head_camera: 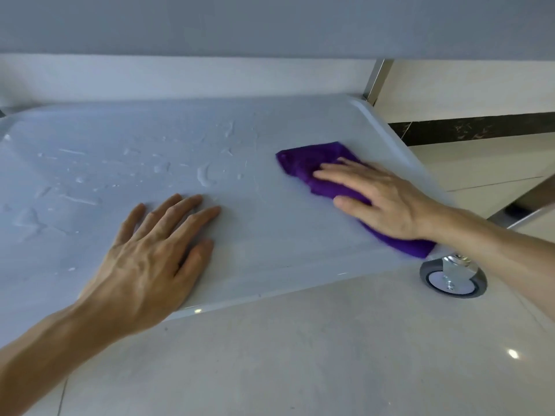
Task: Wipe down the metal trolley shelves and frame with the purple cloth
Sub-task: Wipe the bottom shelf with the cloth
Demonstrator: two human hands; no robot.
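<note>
We are seeing only part of the trolley: its lower shelf (255, 235) is running out of view on the left, and the upper shelf (270, 22) is hiding what lies behind. Our right hand (381, 202) is pressing flat, fingers straight, on the purple cloth (309, 166) near the shelf's right edge, above a wheel (452, 280). Our left hand (150, 250) is resting flat, holding nothing, beside water drops (204, 172) on open surface.
</note>
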